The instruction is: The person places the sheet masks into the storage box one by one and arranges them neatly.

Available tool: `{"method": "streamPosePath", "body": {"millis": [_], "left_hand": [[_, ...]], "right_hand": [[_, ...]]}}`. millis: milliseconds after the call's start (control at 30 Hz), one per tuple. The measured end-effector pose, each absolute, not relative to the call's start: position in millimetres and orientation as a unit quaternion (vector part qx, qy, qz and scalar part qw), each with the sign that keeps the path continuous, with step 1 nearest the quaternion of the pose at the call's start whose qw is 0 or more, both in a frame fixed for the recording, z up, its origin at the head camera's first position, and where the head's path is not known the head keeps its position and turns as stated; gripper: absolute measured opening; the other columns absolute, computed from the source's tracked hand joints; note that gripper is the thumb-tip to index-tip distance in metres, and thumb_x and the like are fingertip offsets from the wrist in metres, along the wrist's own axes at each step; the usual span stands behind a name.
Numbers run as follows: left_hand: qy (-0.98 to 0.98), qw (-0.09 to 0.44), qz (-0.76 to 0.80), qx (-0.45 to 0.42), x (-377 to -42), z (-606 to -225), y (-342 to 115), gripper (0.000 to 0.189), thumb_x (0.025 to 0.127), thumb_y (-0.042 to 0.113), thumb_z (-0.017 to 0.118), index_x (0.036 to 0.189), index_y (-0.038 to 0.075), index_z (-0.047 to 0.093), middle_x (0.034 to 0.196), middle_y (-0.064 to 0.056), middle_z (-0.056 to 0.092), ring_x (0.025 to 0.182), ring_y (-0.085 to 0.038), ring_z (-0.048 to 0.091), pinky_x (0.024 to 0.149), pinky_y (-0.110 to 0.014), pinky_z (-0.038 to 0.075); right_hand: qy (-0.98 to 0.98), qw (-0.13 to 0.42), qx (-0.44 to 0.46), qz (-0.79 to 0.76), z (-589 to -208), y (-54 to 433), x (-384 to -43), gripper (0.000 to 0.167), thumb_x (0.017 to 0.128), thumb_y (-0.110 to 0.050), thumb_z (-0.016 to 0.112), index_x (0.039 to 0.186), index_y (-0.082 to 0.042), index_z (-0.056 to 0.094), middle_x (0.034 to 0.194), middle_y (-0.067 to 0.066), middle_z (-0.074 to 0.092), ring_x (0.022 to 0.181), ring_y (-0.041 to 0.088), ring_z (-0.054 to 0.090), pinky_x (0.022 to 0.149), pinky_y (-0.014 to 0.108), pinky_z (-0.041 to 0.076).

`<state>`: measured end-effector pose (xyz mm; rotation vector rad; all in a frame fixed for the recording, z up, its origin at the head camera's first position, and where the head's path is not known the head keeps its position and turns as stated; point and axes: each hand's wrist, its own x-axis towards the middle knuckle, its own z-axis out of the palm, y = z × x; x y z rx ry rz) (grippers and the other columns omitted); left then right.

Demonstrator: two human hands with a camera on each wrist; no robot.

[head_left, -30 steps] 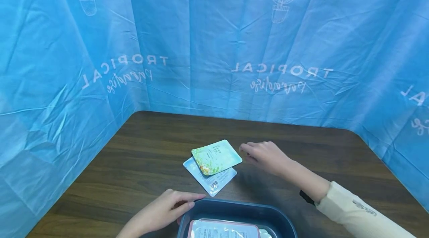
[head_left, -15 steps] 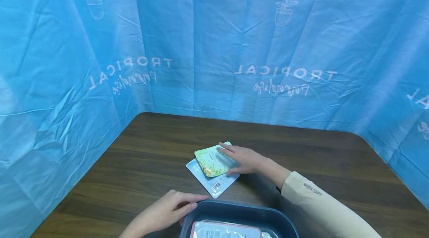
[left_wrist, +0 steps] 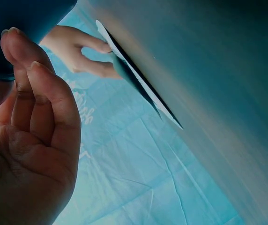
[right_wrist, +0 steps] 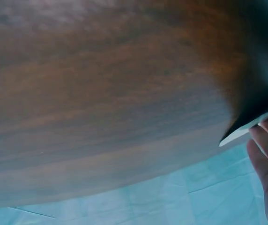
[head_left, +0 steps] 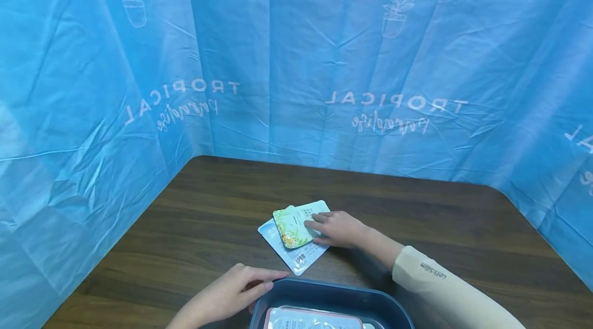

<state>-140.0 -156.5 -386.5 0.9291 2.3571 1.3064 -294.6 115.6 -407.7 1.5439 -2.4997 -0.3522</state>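
Observation:
A green sheet mask packet [head_left: 293, 227] with a leaf and flower print lies at an angle over a light-blue sheet mask packet [head_left: 301, 258] on the table. My right hand [head_left: 340, 228] grips the green packet at its right side, fingers spread on top and thumb at the near edge. The left wrist view shows the right hand [left_wrist: 80, 54] pinching the upper packet [left_wrist: 134, 79]. My left hand [head_left: 227, 290] holds the far left corner of a dark blue plastic bin [head_left: 324, 285]. In the left wrist view its fingers [left_wrist: 54, 89] curl by the bin's wall.
Inside the bin lies a pink-edged packet [head_left: 315, 318], cut off by the frame's bottom, with another pale piece beside it. The brown wooden table [head_left: 222, 185] is enclosed by blue printed curtains [head_left: 296, 61] at the back and sides.
My right hand has come in from the right onto the green packet, which has shifted slightly right and turned a little. The left hand stays at the bin's corner.

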Motion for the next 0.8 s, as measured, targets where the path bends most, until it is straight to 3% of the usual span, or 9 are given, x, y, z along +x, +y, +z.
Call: {"method": "streamPosePath", "body": {"millis": [233,533,700,800], "left_hand": [[0.819,0.146,0.454,0.320,-140,-387,-155,0.032,0.098,0.015,0.050,0.127,0.006,0.058,0.064,0.012,0.052,0.048,-0.006,0.049,0.055,-0.022,0.046],[0.809,0.137,0.462,0.336,-141,-388,-156,0.032,0.097,0.014,0.051,0.127,0.004,0.058,0.064,0.012,0.053,0.047,-0.008,0.050,0.054,-0.022,0.046],[0.807,0.128,0.460,0.347,-141,-388,-156,0.032,0.098,0.014,0.050,0.127,0.003,0.058,0.064,0.012,0.052,0.047,-0.008,0.049,0.053,-0.022,0.046],[0.807,0.123,0.457,0.353,-140,-388,-157,0.032,0.098,0.014,0.049,0.128,0.003,0.057,0.062,0.011,0.051,0.046,-0.004,0.048,0.055,-0.021,0.047]], "right_hand": [[-0.834,0.117,0.524,-0.127,-408,122,-284,0.047,0.088,-0.016,0.066,0.133,-0.014,0.052,0.121,0.009,0.060,0.105,0.022,0.060,0.073,0.032,0.052],[-0.848,0.184,0.493,0.060,-380,138,-271,0.030,0.082,0.003,0.068,0.109,-0.008,0.064,0.095,0.003,0.067,0.069,0.011,0.063,0.060,0.024,0.051],[-0.849,0.175,0.447,0.222,-353,150,-254,0.031,0.084,0.003,0.067,0.112,-0.007,0.062,0.099,0.004,0.067,0.079,0.011,0.064,0.067,0.025,0.052],[-0.840,0.148,0.424,0.305,-336,158,-240,0.033,0.086,0.002,0.064,0.118,-0.008,0.058,0.103,0.005,0.066,0.083,0.012,0.065,0.064,0.027,0.053]]}}
